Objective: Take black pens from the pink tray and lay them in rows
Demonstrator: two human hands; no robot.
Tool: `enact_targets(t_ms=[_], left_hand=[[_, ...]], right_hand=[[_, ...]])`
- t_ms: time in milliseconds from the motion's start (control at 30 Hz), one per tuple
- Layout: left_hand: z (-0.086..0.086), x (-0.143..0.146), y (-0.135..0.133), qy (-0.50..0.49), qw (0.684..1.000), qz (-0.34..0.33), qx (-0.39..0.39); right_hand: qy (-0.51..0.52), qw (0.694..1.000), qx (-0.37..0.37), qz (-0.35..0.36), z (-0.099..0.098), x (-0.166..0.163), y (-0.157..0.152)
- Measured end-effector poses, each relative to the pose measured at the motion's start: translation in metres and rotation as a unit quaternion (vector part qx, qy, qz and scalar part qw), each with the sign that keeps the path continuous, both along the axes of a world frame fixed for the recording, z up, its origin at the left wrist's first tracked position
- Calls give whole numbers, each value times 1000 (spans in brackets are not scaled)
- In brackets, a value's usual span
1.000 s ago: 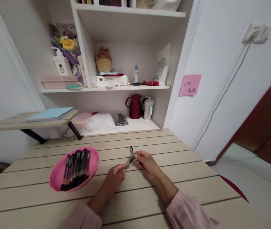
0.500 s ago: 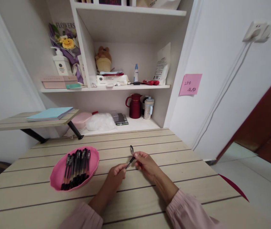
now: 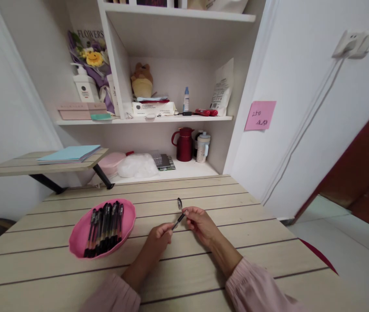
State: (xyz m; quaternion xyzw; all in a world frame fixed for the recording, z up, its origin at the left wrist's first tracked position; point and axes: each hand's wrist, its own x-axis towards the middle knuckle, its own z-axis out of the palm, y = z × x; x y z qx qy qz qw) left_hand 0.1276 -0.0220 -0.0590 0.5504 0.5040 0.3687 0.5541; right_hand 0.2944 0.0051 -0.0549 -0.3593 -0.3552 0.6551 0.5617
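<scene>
Both my hands hold one black pen [image 3: 177, 222] just above the wooden table [image 3: 236, 234]. My left hand [image 3: 159, 236] pinches its lower end. My right hand [image 3: 200, 222] is closed round its upper end. A small dark pen cap [image 3: 179, 203] lies on the table just beyond my right fingers. To the left sits a pink oval dish [image 3: 78, 242] filled with several black pens [image 3: 105, 227].
Behind the table are white shelves with a red jug [image 3: 183, 144], a cup [image 3: 202, 147], a plastic bag [image 3: 137, 165] and bottles. A raised wooden stand [image 3: 25, 167] carries a blue folder at the left. A pink note [image 3: 260, 115] is on the right wall.
Almost nothing has changed. My hands stay on the pen; the right hand has shifted very slightly along it.
</scene>
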Motion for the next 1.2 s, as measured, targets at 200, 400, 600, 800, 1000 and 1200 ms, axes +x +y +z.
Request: enact_targets(t_ms=[200, 400, 600, 800, 1000, 1200], left_hand=[[-5, 0, 2, 0, 1000, -4, 10], [-7, -1, 4, 4, 1000, -14, 9], [-6, -1, 3, -2, 1000, -6, 12], [-4, -1, 2, -7, 1000, -10, 4], [-4, -1, 1, -2, 1000, -13, 7], [-7, -2, 4, -2, 1000, -18, 16]], right_hand=[[-46, 999, -17, -18, -3, 0, 0], [-37, 999, -7, -11, -2, 1, 0], [-26, 1000, -8, 8, -2, 1, 0], [-67, 997, -19, -21, -3, 0, 0], [-40, 999, -5, -12, -2, 1, 0], [-41, 999, -10, -13, -4, 0, 1]])
